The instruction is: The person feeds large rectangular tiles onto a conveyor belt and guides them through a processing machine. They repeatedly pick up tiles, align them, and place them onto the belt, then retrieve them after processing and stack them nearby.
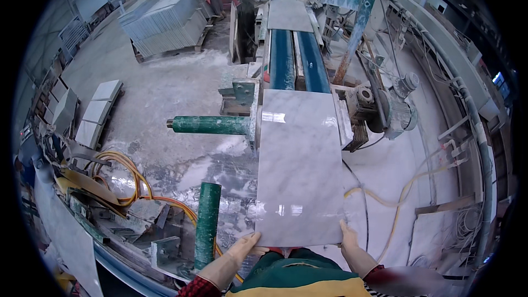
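Observation:
A long polished slab (300,170), white-grey and marbled like stone, stretches away from me, its far end on a conveyor with blue belts (282,60). At its near left corner my left hand (247,246) grips the edge, some fingers hidden underneath. On the near right corner, my right hand (350,240) is closed round the edge, its fingers mostly out of sight below the slab. The near end sits in front of my green and yellow apron (297,278). Farther along the same conveyor lies another pale slab (290,14).
Left of the slab are a green horizontal roller (212,125) and a green upright post (207,225). Yellow hoses (135,179) coil on the wet floor. A motor (400,115) juts out at the right. Stacked slabs (165,25) stand at the back left.

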Tool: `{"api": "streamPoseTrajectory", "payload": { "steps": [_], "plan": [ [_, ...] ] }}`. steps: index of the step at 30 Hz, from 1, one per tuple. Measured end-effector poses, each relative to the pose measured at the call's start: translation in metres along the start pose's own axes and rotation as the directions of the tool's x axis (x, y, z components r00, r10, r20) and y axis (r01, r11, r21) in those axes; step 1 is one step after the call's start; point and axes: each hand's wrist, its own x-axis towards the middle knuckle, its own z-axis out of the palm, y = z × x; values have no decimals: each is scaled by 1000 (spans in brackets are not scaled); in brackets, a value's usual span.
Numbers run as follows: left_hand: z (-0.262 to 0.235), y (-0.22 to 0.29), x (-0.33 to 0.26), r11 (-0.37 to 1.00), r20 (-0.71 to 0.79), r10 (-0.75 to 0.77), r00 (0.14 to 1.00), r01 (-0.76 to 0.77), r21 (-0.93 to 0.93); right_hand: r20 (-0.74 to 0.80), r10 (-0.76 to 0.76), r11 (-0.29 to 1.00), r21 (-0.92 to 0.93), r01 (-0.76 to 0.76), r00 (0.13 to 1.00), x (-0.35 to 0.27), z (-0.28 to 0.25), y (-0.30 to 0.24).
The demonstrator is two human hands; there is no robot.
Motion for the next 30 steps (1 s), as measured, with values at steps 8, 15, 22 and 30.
{"api": "streamPoseTrajectory", "payload": {
  "steps": [8, 15, 22, 30],
  "plan": [
    [2, 38, 14, 975, 63, 199, 978, -204, 92, -41, -127, 992, 14, 127, 991, -9, 17, -72],
    [-23, 128, 142, 959, -138, 265, 954, -246, 138, 48, -225, 956, 203, 211, 973, 106, 81, -154],
    [-1, 236, 197, 946, -397, 264, 879, -315, -70, -46, -192, 949, 246, 197, 980, 166, 123, -241],
    [47, 237, 146, -142, 250, 943, 219, -416, 898, 312, -932, 27, -451, 892, 186, 83, 148, -247]
  ]
}}
